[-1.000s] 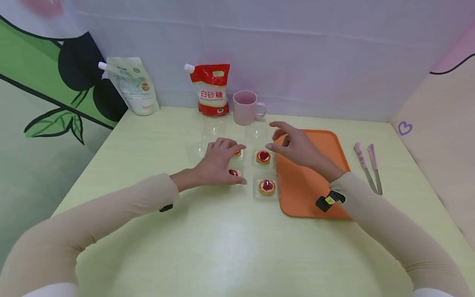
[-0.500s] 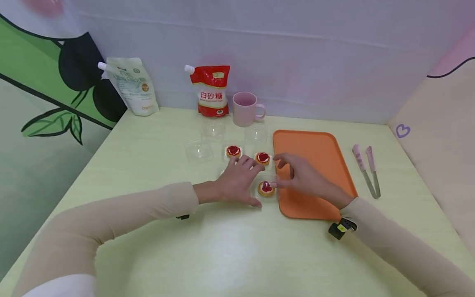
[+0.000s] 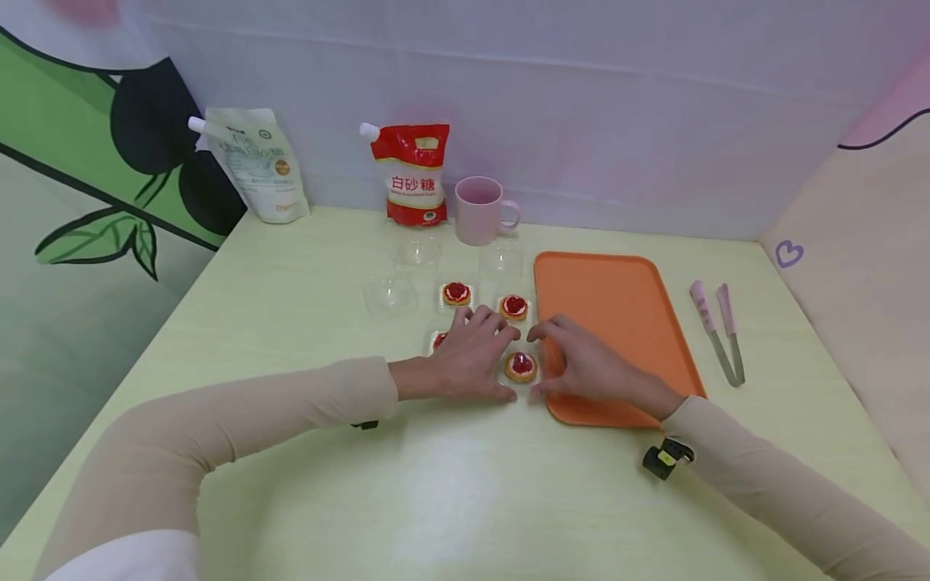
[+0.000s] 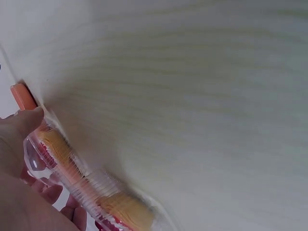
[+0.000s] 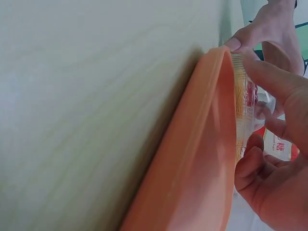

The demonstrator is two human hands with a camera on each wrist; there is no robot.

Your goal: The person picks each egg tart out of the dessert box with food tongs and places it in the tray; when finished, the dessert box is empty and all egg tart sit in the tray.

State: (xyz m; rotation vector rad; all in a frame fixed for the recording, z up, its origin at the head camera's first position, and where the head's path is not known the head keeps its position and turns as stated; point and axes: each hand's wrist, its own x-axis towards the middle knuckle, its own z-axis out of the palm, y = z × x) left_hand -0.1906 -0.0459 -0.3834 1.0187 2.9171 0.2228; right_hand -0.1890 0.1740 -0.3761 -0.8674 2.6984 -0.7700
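Observation:
In the head view, a small fruit tart (image 3: 521, 365) with a red topping sits in a clear plastic box under a domed lid. My left hand (image 3: 472, 359) grips this tart box from the left, thumb at the near corner and fingers at the far one. From the right, my right hand (image 3: 592, 363) holds the same box with thumb and curled fingers. The left wrist view shows the box (image 4: 60, 149) beside the left thumb. Two more tarts sit behind in bases: one tart (image 3: 456, 293) and another tart (image 3: 513, 307). A further tart (image 3: 438, 341) is partly hidden by my left hand.
An orange tray (image 3: 617, 298) lies directly right of the boxes, under my right hand. Clear lids, such as one lid (image 3: 390, 297), lie behind left. Tongs (image 3: 719, 335) lie far right. A pink mug (image 3: 479, 211), red sugar pouch (image 3: 417, 177) and pale pouch (image 3: 257, 165) stand behind.
My left hand has moved right and nearer, from the left-hand tarts to the front right tart box. My right hand has come down and nearer to that box's right side.

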